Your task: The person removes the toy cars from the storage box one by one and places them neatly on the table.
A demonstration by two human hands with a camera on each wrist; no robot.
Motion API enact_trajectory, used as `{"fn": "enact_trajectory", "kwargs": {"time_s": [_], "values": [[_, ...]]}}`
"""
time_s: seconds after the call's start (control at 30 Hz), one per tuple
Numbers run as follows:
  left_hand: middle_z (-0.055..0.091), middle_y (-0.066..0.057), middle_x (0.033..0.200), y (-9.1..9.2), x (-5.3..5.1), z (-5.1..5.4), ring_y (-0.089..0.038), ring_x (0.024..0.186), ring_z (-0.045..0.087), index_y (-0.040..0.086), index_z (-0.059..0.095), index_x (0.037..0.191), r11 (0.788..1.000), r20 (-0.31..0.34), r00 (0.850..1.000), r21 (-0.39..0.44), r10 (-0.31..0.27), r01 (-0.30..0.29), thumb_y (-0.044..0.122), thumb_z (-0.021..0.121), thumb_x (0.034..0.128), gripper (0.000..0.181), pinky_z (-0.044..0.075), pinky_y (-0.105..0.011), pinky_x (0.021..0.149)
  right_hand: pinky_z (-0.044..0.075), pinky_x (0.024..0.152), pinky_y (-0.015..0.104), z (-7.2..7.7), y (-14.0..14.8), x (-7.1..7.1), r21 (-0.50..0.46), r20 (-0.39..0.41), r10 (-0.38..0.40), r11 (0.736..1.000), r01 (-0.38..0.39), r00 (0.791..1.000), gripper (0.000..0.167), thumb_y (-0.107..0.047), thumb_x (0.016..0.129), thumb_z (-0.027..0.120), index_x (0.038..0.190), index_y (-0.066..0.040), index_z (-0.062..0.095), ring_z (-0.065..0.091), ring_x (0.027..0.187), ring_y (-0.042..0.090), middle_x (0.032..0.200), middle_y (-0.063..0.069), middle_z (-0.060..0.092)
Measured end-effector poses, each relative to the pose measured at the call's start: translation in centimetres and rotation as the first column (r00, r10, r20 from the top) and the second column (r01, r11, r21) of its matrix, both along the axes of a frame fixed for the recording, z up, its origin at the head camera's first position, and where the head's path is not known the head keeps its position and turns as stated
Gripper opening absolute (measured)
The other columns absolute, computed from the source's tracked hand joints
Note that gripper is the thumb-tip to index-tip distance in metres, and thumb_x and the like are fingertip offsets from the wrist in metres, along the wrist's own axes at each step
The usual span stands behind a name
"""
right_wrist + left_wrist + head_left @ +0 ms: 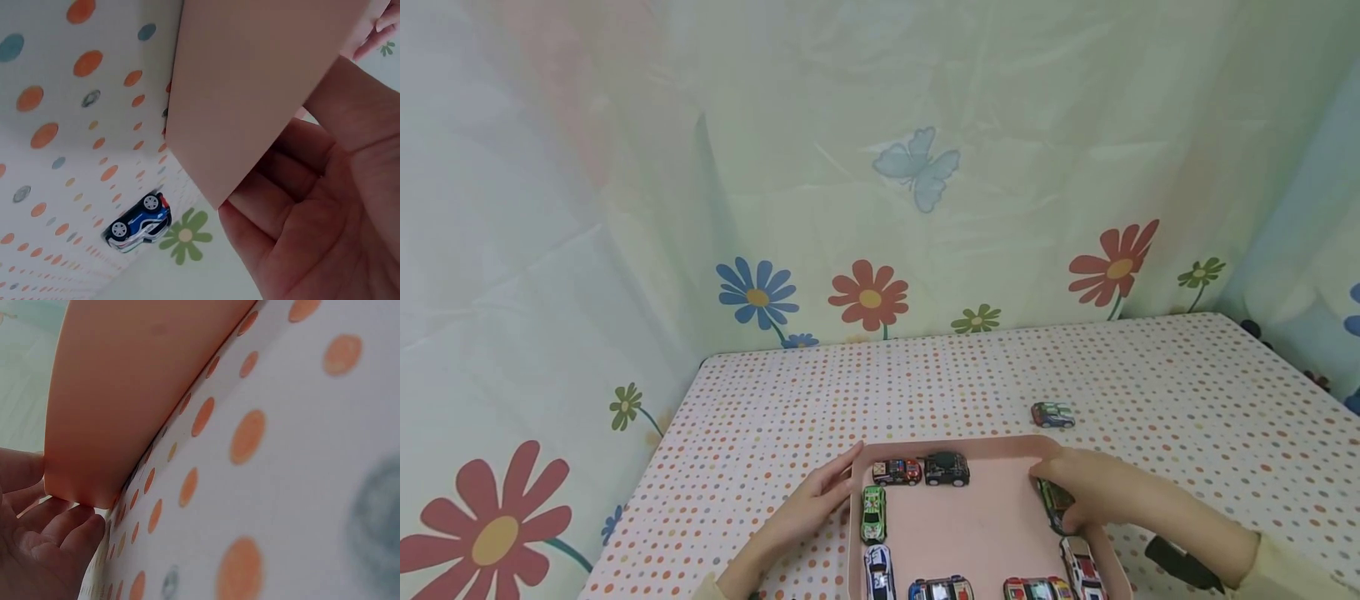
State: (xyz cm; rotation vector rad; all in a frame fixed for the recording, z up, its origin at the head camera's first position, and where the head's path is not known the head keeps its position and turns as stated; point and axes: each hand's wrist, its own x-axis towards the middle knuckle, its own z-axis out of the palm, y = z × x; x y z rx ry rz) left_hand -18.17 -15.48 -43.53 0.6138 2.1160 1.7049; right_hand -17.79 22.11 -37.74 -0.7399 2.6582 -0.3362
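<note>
A pink tray (977,533) with raised walls holds several toy cars along its sides. My left hand (816,498) touches the outside of its far left corner, fingers fairly straight; the left wrist view shows the fingertips against the pink wall (137,387). Reaching over the right wall, my right hand (1078,483) pinches a green-and-dark toy car (1056,505) between thumb and fingers, inside the tray. That car is partly covered by the hand, and the wall hides it in the right wrist view. Just nearer me lies a white-and-red toy car (1081,568).
Beyond the tray, a blue-and-silver toy car (1053,414) stands on the dotted tablecloth (820,392). Inside the tray, a dark military-style toy car (947,468) and a black-and-red one (897,472) line the far wall; a green one (874,514) stands at left. A dark object (1183,562) lies under the right forearm.
</note>
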Motion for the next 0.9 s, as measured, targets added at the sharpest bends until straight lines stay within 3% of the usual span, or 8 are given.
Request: {"fn": "enact_trajectory", "kwargs": {"time_s": [0.17,0.3,0.53,0.77,0.8,0.83,0.9], "values": [[0.024,-0.014,0.15,0.0,0.0,0.1,-0.027,0.131,0.032,0.01,0.021,0.149,1.0,0.004,1.0,0.007,-0.001,0.001,0.014,0.04,0.1012,0.052,0.022,-0.038,0.107,0.051,0.078,0.038,0.3,0.5,-0.6,-0.048,0.051,0.013,0.999,-0.011,0.999,0.043,-0.006,0.063,0.084,0.103,-0.003,0.068,0.06,0.094,0.024,0.098,0.001,0.065],[0.025,-0.014,0.149,-0.1,0.0,0.0,-0.027,0.131,0.032,0.01,0.021,0.149,1.0,0.004,1.0,0.002,-0.005,0.005,0.015,0.041,0.1011,0.052,0.022,-0.038,0.107,0.052,0.074,0.034,0.5,1.5,-0.8,-0.148,0.075,0.068,0.987,-0.056,0.995,0.041,-0.012,0.067,0.083,0.105,-0.005,0.068,0.06,0.092,0.019,0.099,-0.002,0.064],[0.027,-0.012,0.149,0.0,-0.2,-0.2,-0.026,0.132,0.031,0.009,0.021,0.149,1.0,0.013,1.0,0.011,-0.001,0.001,0.014,0.041,0.1009,0.052,0.022,-0.035,0.107,0.052,0.066,0.028,0.6,3.1,-1.7,-0.37,0.038,0.237,0.905,-0.207,0.971,0.033,-0.02,0.079,0.074,0.105,0.0,0.068,0.059,0.082,0.005,0.099,0.0,0.067],[0.022,-0.012,0.151,0.1,-0.1,-0.1,-0.025,0.133,0.03,0.009,0.022,0.149,1.0,0.005,1.0,0.004,0.005,-0.005,0.015,0.041,0.1007,0.053,0.022,-0.034,0.107,0.053,0.069,0.03,0.9,3.9,-2.0,-0.439,0.025,0.24,0.875,-0.205,0.97,0.032,-0.027,0.086,0.067,0.105,-0.001,0.069,0.061,0.085,0.007,0.099,0.001,0.068],[0.024,-0.013,0.15,0.0,-0.1,-0.1,-0.024,0.125,0.041,0.01,0.022,0.149,1.0,0.002,1.0,0.0,0.006,-0.006,0.015,0.042,0.1007,0.053,0.03,-0.032,0.104,0.053,0.07,0.03,1.0,4.0,-2.0,-0.45,0.029,0.226,0.873,-0.189,0.974,0.033,-0.028,0.086,0.067,0.105,-0.001,0.069,0.062,0.086,0.007,0.1,0.002,0.068],[0.024,-0.013,0.15,0.0,-0.1,-0.1,-0.021,0.121,0.045,0.01,0.022,0.149,1.0,-0.001,1.0,-0.002,0.007,-0.007,0.016,0.042,0.1006,0.053,0.033,-0.029,0.102,0.053,0.07,0.03,1.1,4.0,-2.0,-0.458,0.038,0.206,0.873,-0.166,0.978,0.034,-0.028,0.086,0.067,0.106,0.0,0.069,0.062,0.086,0.008,0.101,0.003,0.068],[0.028,-0.014,0.148,0.0,-0.1,-0.1,-0.015,0.094,0.056,0.011,0.022,0.149,1.0,0.002,1.0,-0.007,0.009,-0.009,0.016,0.042,0.1005,0.053,0.045,-0.024,0.087,0.053,0.07,0.029,1.2,4.1,-2.0,-0.471,0.041,0.165,0.873,-0.127,0.985,0.035,-0.028,0.086,0.067,0.106,0.0,0.068,0.062,0.087,0.009,0.101,0.005,0.068]]}}
